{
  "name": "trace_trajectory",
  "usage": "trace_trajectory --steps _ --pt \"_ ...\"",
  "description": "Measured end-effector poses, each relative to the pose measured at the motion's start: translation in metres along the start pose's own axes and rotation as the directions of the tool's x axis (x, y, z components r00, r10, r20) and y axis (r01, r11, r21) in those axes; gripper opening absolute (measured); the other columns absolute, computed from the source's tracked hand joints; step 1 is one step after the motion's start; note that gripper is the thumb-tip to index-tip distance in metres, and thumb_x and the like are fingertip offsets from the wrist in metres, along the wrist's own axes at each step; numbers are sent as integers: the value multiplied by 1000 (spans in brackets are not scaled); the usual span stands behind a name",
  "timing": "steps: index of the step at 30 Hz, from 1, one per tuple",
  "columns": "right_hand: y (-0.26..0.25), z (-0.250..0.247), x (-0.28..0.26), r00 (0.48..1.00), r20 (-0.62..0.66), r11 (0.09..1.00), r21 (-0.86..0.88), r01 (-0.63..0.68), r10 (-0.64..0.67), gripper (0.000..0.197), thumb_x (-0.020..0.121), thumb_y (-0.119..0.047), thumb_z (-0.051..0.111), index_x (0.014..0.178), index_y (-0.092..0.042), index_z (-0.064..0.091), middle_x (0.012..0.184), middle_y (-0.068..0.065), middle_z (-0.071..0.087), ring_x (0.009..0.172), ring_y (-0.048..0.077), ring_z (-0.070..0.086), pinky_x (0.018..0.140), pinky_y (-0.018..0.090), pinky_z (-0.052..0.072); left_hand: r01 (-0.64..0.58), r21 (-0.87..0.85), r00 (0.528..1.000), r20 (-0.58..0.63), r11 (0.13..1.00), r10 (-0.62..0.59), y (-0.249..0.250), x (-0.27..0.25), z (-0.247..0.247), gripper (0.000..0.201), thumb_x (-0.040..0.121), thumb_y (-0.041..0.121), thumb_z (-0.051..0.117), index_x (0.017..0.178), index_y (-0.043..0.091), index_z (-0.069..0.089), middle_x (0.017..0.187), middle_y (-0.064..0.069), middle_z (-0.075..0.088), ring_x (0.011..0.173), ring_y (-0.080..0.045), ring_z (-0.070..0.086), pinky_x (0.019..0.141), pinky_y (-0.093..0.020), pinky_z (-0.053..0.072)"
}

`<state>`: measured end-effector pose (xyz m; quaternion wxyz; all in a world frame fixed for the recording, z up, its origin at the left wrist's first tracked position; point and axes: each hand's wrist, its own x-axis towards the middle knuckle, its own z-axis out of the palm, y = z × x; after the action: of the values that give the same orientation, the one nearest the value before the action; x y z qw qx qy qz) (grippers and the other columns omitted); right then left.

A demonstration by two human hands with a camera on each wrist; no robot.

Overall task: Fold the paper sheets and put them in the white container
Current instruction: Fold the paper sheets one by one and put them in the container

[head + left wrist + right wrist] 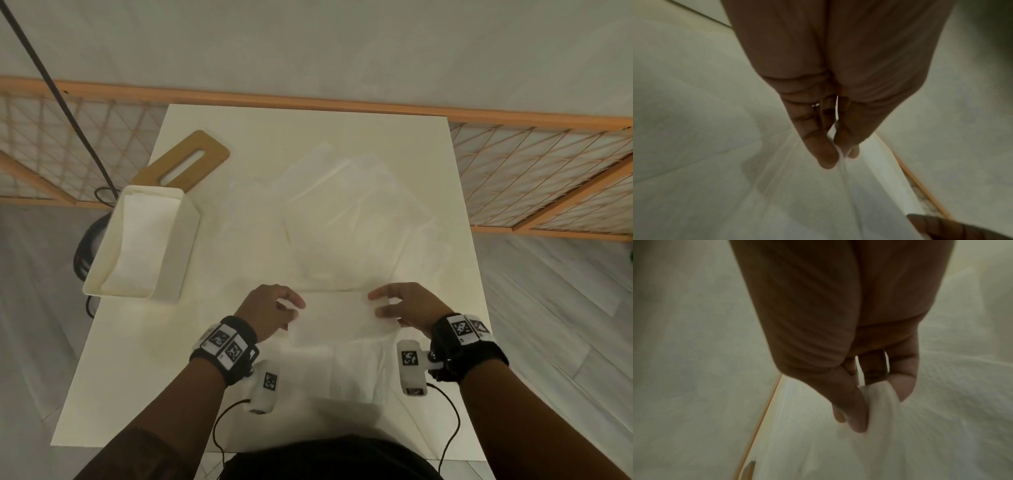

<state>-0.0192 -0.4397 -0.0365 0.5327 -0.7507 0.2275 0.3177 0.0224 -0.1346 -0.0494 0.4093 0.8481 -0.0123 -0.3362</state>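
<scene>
As both hands (270,308) apparently pinch paper (334,317).

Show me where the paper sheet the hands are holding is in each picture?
Head: the paper sheet is low in the middle, between both hands.
Left wrist: sheet pinched at the fingertips, low centre.
Right wrist: sheet bunched at the fingertips, lower middle.
Shared landmark: the orange wooden rail.

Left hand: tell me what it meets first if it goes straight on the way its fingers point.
Probably the right hand. The left hand points along the paper sheet both hands pinch; nothing else shows between them, though depth is unclear.
</scene>
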Motion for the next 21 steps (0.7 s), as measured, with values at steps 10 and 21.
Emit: trace_trajectory --steps 10,21 --pt "14 18 18 966 -197 938 -335 93 -166 29 78 -12 81 94 -34 71 105 -7 66 87 13 61 71 20 44 -106 216 982 -131 971 136 -13 7 18 23 86 7 72 85 29 68 98 9 60 76 -9 60 76 -25 52" --pt "-11 -8 40 876 -418 885 -464 22 -241 18 93 -25 68 107 -14 71 119 10 60 108 28 61 86 27 42 -184 466 964 -84 865 251 -5 6 28 31 87 11 65 114 26 61 132 12 35 107 -15 48 89 -31 49"
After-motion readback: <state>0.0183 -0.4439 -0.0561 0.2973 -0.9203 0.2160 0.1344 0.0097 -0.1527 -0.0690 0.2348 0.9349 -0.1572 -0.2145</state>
